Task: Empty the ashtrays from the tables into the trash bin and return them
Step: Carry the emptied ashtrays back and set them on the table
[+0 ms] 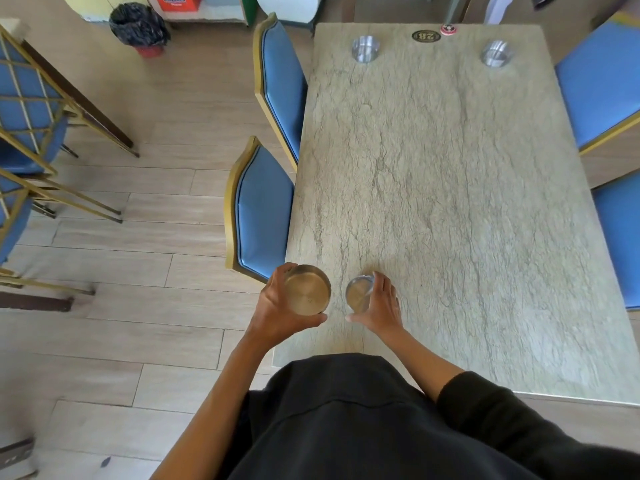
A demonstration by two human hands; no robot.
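My left hand (280, 313) grips a round metal ashtray (307, 289) over the near left corner of the stone table (450, 202). My right hand (381, 306) grips a second metal ashtray (360, 293), tilted on its side, just above the tabletop beside the first. Two more metal ashtrays stand at the table's far end, one on the left (365, 48) and one on the right (497, 53). A trash bin (140, 27) with a black liner stands on the floor at the far left.
Blue padded chairs with gold frames line the table's left side (266, 209) (282, 84) and right side (602, 84). Another table and chairs (31, 133) stand at the left. A number plaque (426, 36) lies at the table's far edge. Wood-plank floor lies between.
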